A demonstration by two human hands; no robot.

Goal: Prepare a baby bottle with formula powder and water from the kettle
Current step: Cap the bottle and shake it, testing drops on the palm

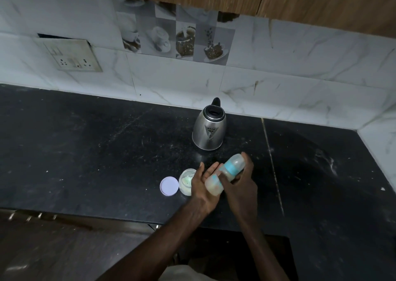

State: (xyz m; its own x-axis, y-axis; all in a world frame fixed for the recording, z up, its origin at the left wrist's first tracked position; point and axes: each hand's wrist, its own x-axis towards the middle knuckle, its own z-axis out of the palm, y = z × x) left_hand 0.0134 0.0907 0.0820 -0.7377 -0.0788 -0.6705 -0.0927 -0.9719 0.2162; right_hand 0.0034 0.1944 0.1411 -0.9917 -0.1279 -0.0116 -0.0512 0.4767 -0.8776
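— What sits toward the left?
— In the upper left, a switch panel (72, 55) hangs on the marbled wall. Below it runs the black counter (85, 152). Toward the centre a lilac lid (169, 186) lies flat on it. Just beside the lid's right edge stands the open formula jar (186, 181), with pale powder inside.

— And your hands?
— My left hand (201, 188) is just right of the jar and covers part of its right rim. Its fingers are straight and the palm lies against the lower part of the baby bottle (230, 168). The bottle is off the counter and tilted, base toward the lower left, clear cap toward the upper right, a teal collar between them. It is blurred. My right hand (242, 186) curls round it near the collar.

— Anything close by?
— The steel kettle (209, 128) stands upright above my hands in the frame, near the wall. Its spout faces me and it is apart from the bottle. Further right, a thin brass strip (272, 162) crosses the counter from the wall toward the front edge.
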